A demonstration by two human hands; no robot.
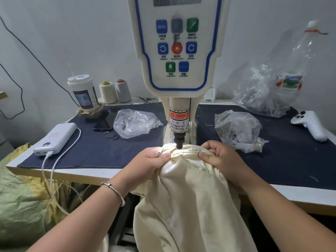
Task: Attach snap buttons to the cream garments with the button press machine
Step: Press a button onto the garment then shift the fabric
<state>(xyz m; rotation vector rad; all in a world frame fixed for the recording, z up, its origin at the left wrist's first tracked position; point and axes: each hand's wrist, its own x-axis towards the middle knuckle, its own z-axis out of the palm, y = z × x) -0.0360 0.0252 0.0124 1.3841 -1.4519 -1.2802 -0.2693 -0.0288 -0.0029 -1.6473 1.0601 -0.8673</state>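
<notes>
The button press machine (179, 51) stands at the table's middle, its black punch tip (179, 142) down on the top edge of a cream garment (189, 197). The garment hangs from the press over the table's front edge. My left hand (154, 160) pinches the fabric just left of the punch. My right hand (218, 155) grips the folded edge just right of it. The die under the fabric is hidden.
Dark blue cloth (101, 148) covers the table. Left: a white power bank (56, 137) with cable, a phone (105, 120), a cup (83, 93), thread cones (114, 91), a plastic bag of snaps (134, 122). Right: more plastic bags (238, 128), a white controller (309, 124). A green sack (23, 197) sits lower left.
</notes>
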